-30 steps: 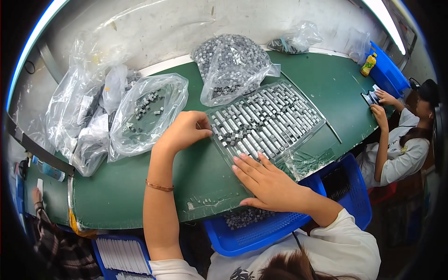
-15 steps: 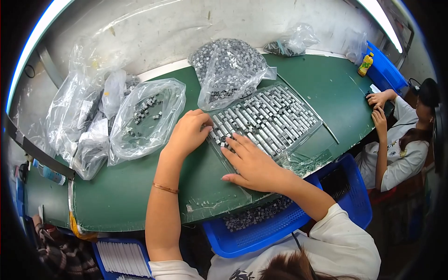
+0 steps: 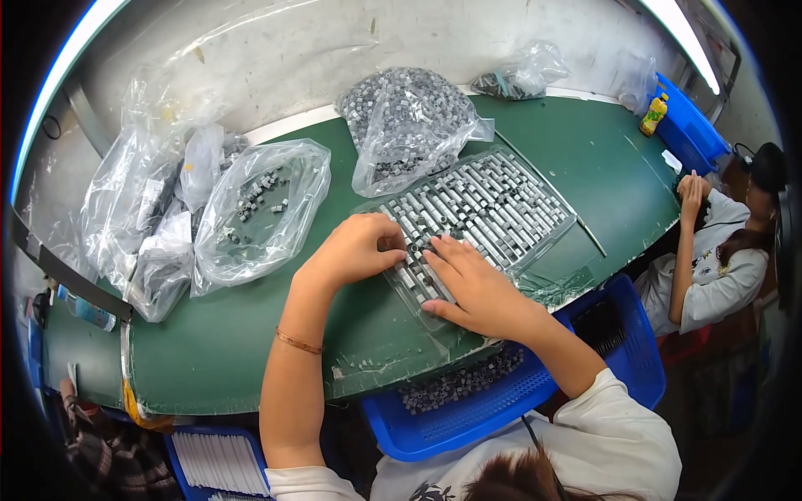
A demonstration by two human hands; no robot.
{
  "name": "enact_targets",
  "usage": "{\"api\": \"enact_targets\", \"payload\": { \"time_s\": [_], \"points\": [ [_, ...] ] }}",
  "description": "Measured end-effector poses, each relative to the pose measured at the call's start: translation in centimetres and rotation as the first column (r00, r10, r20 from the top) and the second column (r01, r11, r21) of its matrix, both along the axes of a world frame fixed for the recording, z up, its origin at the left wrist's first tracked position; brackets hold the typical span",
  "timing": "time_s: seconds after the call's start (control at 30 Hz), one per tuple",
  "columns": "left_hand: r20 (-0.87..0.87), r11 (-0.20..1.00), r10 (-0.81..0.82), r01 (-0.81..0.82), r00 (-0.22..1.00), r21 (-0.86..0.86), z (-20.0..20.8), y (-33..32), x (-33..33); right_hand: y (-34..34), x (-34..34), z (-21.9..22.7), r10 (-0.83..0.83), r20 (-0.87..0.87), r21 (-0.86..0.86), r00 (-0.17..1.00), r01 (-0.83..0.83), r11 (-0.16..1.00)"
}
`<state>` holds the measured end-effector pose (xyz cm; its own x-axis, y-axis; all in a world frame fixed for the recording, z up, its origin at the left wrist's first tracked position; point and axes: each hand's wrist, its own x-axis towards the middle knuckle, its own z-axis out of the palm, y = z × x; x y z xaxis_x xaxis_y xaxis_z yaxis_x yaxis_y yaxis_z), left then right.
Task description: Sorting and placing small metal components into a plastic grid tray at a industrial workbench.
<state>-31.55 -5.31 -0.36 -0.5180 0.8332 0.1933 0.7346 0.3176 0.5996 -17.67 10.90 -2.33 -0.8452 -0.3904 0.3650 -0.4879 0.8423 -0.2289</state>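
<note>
A clear plastic tray (image 3: 535, 259) lies on the green table, filled with rows of small grey cylindrical pieces (image 3: 493, 200). My left hand (image 3: 355, 248) is over the tray's left edge, its fingers curled and thumb and fingertips pressed together low at the pieces. Whatever sits in that pinch is too small and hidden to make out. Beside it, my right hand (image 3: 484, 292) rests on the near part of the tray with fingers stretched out over the rows. Its fingertips touch the pieces close to the left fingertips.
Behind the tray stands a big clear bag of grey pieces (image 3: 409, 108). An open bag (image 3: 313, 179) with a few dark pieces lies left, beside more bags. A thin rod (image 3: 576, 217) runs along the tray's right side. Blue baskets (image 3: 451, 430) sit below the front edge. A co-worker (image 3: 710, 259) sits at right.
My left hand has moved right and nearer to me, along the tray's left edge. My right hand has shifted slightly right. The co-worker's hands have come together lower down.
</note>
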Motion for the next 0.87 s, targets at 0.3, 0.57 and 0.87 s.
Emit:
{"api": "enact_targets", "payload": {
  "time_s": [0.3,0.57,0.87],
  "points": [
    [-0.012,0.996,0.02,-0.018,1.0,0.088,-1.1,0.2,0.0,-2.7,1.0,0.2,0.026,0.05,0.05,0.998,-0.029,0.998],
    [-0.001,0.999,-0.015,0.015,1.0,0.035,-0.4,0.1,0.2,-2.6,2.0,1.1,0.049,0.07,0.113,0.996,-0.056,0.992],
    [-0.078,0.979,0.205,-0.204,0.976,0.022,-1.9,-0.9,-2.0,-1.6,4.5,1.4,0.029,0.169,0.131,0.985,-0.051,0.99]
  ]
}}
